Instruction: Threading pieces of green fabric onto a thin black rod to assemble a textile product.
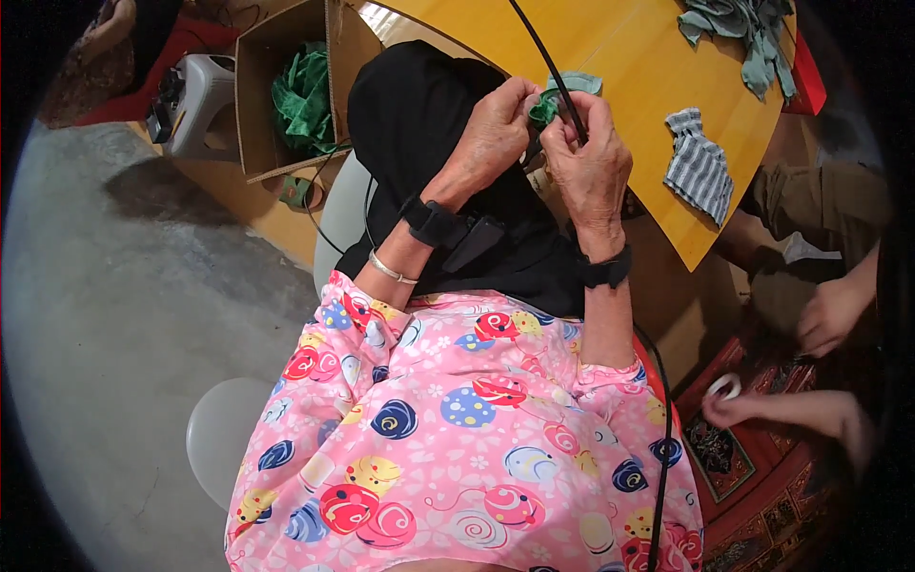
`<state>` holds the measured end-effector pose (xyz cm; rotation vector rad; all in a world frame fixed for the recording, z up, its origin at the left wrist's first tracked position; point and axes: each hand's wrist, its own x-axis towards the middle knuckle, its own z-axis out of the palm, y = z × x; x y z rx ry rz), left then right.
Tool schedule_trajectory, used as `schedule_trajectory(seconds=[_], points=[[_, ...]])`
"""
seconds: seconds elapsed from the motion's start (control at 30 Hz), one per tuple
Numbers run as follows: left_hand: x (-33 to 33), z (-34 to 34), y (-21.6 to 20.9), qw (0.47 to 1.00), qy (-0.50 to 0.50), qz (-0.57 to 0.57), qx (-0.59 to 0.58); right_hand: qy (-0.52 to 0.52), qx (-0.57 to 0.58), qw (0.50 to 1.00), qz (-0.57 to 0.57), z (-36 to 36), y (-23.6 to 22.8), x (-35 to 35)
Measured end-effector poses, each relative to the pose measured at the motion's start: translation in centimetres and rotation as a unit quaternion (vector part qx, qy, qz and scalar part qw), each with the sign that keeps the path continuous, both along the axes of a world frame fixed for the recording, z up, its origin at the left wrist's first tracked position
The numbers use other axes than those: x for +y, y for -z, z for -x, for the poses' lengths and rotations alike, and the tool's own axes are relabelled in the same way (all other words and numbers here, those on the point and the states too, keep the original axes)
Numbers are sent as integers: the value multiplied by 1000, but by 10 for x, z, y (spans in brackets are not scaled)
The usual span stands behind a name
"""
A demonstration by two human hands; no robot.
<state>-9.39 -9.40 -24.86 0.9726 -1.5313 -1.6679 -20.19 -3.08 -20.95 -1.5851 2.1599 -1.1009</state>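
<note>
Right between the two hands sits a small green cloth piece point(545, 107), bunched up and pinched from both sides just above the edge of the yellow table point(629, 57). The left hand point(496, 133) curls closed around its left side, fingers folded over the cloth so that only a little green shows past the knuckles. The right hand point(593, 157) is likewise closed, thumb and fingers pressed together at the cloth's right side; how much of the cloth lies inside that grip cannot be told. A thin black cable point(543, 52) runs down from the top edge and passes between the hands, crossing the cloth. A pale green scrap point(579, 82) lies on the table just behind the right hand.

Both wrists carry black bands point(434, 221), and the left also wears a thin silver bangle point(391, 270). Under the forearms a black fabric point(419, 124) drapes over the lap, and below that spreads a pink patterned garment point(457, 429).

Farther out on the table lie a striped grey cloth point(699, 164) near the right edge and a heap of grey-green cloths point(748, 33) at the far corner. To the left stands an open cardboard box point(286, 95) with bright green fabric point(305, 95) inside, beside a grey plastic stool point(195, 100). At the right, another person's hands point(829, 315) are at work, one holding a white ring-shaped thing point(726, 386).
</note>
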Motion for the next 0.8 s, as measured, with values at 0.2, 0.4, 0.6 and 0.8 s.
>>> schedule_trajectory(seconds=[0.2, 0.4, 0.6, 0.8], points=[[1, 0, -8, 1000, -9, 4, -21, -54, 126, 990, 43, 2, 3, 1], [-1, -5, -7, 990, -25, -97, 98, -62, -126, 989, -46, 14, -4, 3], [-1, -4, -15, 974, -3, -134, 181, -92, -599, 788, -109, 28, -9, 2], [-1, -5, -11, 983, 3, -64, 171, -72, -646, 753, -104, 26, -8, -2]])
